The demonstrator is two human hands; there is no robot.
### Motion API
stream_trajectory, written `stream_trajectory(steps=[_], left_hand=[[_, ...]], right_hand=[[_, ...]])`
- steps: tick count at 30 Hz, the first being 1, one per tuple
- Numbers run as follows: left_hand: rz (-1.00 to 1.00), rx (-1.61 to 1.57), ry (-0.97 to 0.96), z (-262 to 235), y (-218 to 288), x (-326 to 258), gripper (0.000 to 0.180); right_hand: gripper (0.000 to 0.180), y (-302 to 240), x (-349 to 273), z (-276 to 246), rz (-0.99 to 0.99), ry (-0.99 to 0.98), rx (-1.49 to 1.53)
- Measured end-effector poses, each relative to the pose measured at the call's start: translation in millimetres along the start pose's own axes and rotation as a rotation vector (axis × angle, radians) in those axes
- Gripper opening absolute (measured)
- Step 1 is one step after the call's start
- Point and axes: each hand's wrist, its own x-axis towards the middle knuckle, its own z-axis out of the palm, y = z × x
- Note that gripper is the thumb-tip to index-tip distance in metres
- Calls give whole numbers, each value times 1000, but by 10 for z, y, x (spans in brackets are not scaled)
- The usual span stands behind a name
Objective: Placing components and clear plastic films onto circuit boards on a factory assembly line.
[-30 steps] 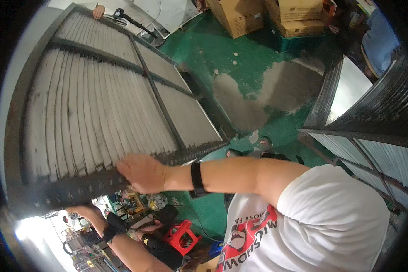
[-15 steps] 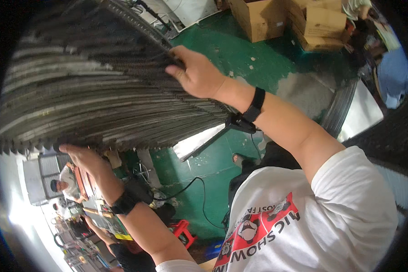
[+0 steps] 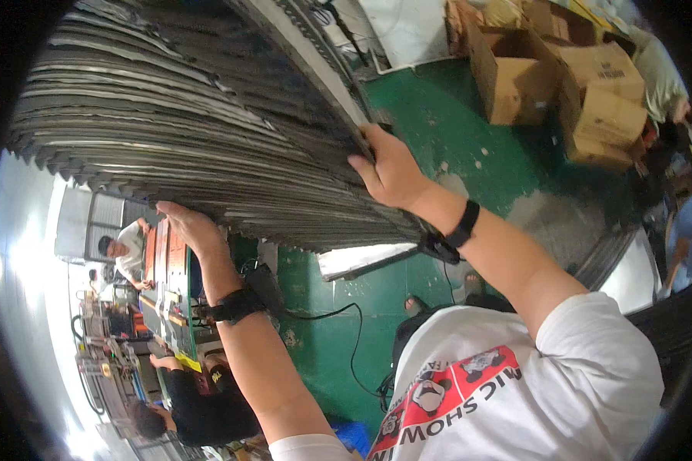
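Note:
A large dark pleated sheet, its folds packed like an accordion, fills the upper left, with a zigzag lower edge. My right hand is closed on its right side, at a long flat pale-grey border strip, thumb on the pleat side and fingers round the far side. My left hand holds the zigzag lower edge from below, fingers pointing up along it; some fingertips are hidden. Below the folds, beyond my right wrist, a black bracket-like part sits at the end of a white panel with a dark frame.
Open cardboard boxes stand at the back right on the green floor. A black cable crosses the floor. At left, people work around a long bench. Another pleated stack lies right of my arm, with a person's blue clothing beyond.
The pleated sheet and both hands now appear farther right in view. My left hand is higher; my right hand is lower. The surroundings have shifted as the head view turned.

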Motion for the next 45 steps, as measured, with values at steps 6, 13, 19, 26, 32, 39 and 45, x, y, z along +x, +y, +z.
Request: stream_trajectory(steps=[6,13,19,26,32,39,45], left_hand=[[-269,-263,27,-341,-303,187,70],[-130,-30,-21,-272,-326,228,82],[-153,-71,-53,-273,-505,248,79],[-119,-101,-15,-14,-174,28,78],[-133,-31,-83,-30,-306,114,72],[-164,-83,-83,-275,-357,-38,62],[-127,148,-240,-1250,-727,-813,44]], right_hand=[[33,-134,-78,193,25,7,9],[35,11,0,188,-20,-27,-22],[35,-9,-79,181,14,99,-67],[39,113,-99,141,-40,93,9],[38,131,0,112,-32,105,-45],[35,190,-34,88,18,143,-180],[36,296,13,-48,51,177,-248]])
